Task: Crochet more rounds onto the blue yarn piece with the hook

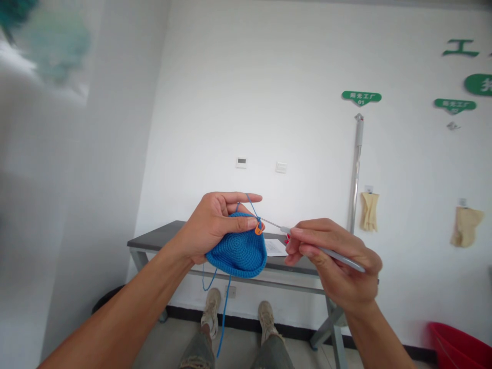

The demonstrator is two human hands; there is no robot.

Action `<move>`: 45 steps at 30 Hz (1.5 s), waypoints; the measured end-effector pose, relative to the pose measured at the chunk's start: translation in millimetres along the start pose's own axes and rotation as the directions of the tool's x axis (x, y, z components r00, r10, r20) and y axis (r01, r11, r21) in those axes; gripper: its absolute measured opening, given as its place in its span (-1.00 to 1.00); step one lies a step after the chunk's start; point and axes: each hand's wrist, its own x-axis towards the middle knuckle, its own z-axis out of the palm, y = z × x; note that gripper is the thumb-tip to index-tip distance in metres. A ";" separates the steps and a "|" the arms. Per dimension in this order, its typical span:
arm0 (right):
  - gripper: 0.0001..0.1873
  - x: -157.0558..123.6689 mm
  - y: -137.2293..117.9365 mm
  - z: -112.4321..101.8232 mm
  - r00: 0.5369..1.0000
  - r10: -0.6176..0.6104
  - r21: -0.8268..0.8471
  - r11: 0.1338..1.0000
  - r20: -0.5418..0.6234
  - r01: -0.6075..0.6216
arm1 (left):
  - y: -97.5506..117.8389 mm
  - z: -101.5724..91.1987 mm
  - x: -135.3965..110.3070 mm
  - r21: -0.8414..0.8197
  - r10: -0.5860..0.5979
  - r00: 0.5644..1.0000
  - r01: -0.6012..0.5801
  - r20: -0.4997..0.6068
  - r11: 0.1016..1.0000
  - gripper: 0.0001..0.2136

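Blue crocheted piece (238, 251), in the head view, hangs below the left hand's (215, 218) fingers, gripped at its upper edge by the thumb; the index finger stretches out, blue yarn (251, 204) over it. The right hand's (334, 238) fingers grip a grey hook (344, 260) pen-fashion, slanting toward the left thumb tip. The piece is cupped, ringed with stitches, an orange marker (259, 230) beside that thumb.

Tip of crochet hook (341, 259) unclear at blue crochet piece (238, 252). Paper (275, 247) near worktop's (154, 237) front edge: left part hidden, print unreadable. Red bucket (457, 346) cut off.
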 end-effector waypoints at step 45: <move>-0.84 0.3 7.1 50.0 0.778 0.537 0.590 0.759 -0.327 -0.276 | -23.2 36.9 -3.1 -0.159 0.073 0.975 -0.108 -0.209 0.981 -0.48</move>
